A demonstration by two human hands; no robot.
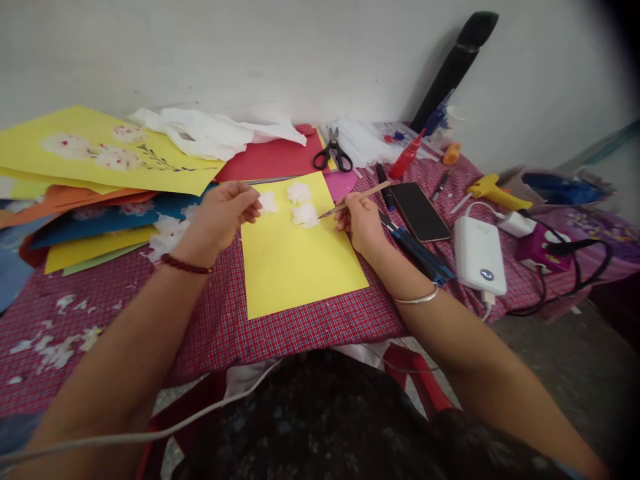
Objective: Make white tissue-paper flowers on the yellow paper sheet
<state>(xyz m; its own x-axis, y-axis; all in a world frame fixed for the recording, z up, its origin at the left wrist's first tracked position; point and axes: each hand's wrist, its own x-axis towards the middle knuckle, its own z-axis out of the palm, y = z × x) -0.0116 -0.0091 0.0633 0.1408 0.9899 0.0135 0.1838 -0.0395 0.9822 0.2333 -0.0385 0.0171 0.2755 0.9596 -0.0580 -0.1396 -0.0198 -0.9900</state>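
My right hand (361, 220) grips a thin paintbrush (373, 191) with a pale wooden handle. Its dark tip touches or nearly touches a white tissue flower (305, 215) on a yellow sheet (295, 273). Two more ruffled flowers lie on the sheet, one above (299, 193) and one to the left (269, 202). My left hand (233, 210) is over the sheet's upper left edge, beside the left flower. Its fingers are curled and pinched together; whatever is between them, if anything, is hidden.
Decorated coloured sheets (105, 157) are stacked at left, near white scraps (57, 350). Black scissors (333, 152) lie behind the yellow sheet. At right are a phone (420, 211), a red tube (407, 157), a yellow glue gun (497, 195) and a white power bank (479, 255) with cables.
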